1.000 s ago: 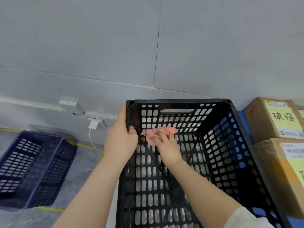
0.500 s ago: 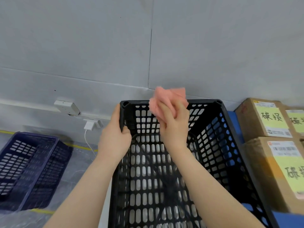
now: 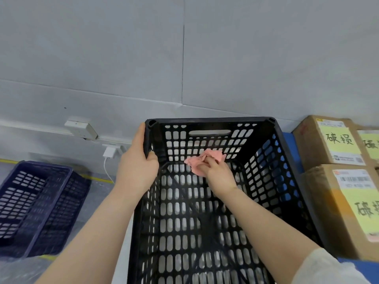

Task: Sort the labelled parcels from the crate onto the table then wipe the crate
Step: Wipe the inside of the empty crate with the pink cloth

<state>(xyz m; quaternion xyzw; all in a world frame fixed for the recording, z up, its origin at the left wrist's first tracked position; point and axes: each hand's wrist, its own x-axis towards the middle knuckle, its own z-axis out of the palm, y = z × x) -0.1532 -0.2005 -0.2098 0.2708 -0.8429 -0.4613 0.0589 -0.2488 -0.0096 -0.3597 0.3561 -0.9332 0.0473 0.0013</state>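
A black slotted crate [image 3: 209,121] stands in front of me with nothing but my hand and cloth inside it. My left hand [image 3: 137,167] grips its far left corner post, thumb inside the wall. My right hand [image 3: 217,174] reaches down into the crate and holds a crumpled pink cloth [image 3: 202,161] against the foot of the far wall. To the right, brown cardboard parcels with yellow handwritten labels sit stacked: an upper one [image 3: 328,140] and a lower one [image 3: 352,210].
The blue table surface [image 3: 287,136] shows between crate and parcels. A dark blue slotted basket [image 3: 34,203] sits on the floor at the left. A white charger and cable [image 3: 108,154] hang on the grey wall behind.
My right hand lifted the pink cloth up to the crate's far rim, then brought it back down to the base of the far wall. My left hand kept its grip on the corner.
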